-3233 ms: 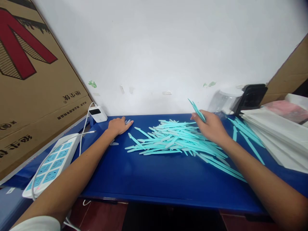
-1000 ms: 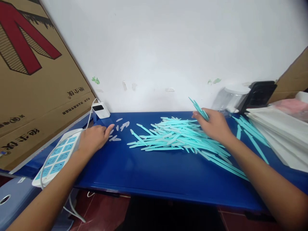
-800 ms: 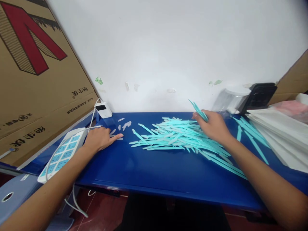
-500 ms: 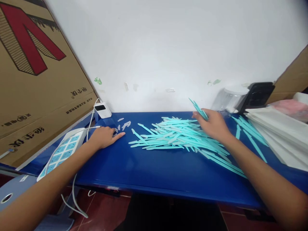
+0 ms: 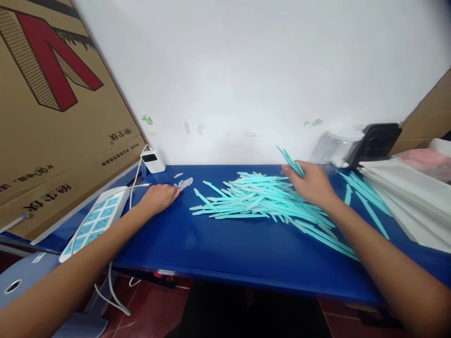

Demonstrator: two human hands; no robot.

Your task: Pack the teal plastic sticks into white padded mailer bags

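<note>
Right hand (image 5: 312, 184) pinches a tilted turquoise bundle (image 5: 290, 163) beside the pile (image 5: 253, 197), apparently keeping it separate. Left hand (image 5: 160, 198) reaches pale slips (image 5: 186, 182), far left on the desk (image 5: 197, 244); its grip cannot be told.

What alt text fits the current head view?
The right hand holds a few turquoise sticks by a heap of similar ones on a blue table; the left hand is at small pale pieces, near a white power strip.

A single head-worn camera faces forward and down across the blue table (image 5: 225, 253) toward the white wall (image 5: 225, 75) at the far side. The viewpoint is at the near side, above the tabletop and close to it
</note>
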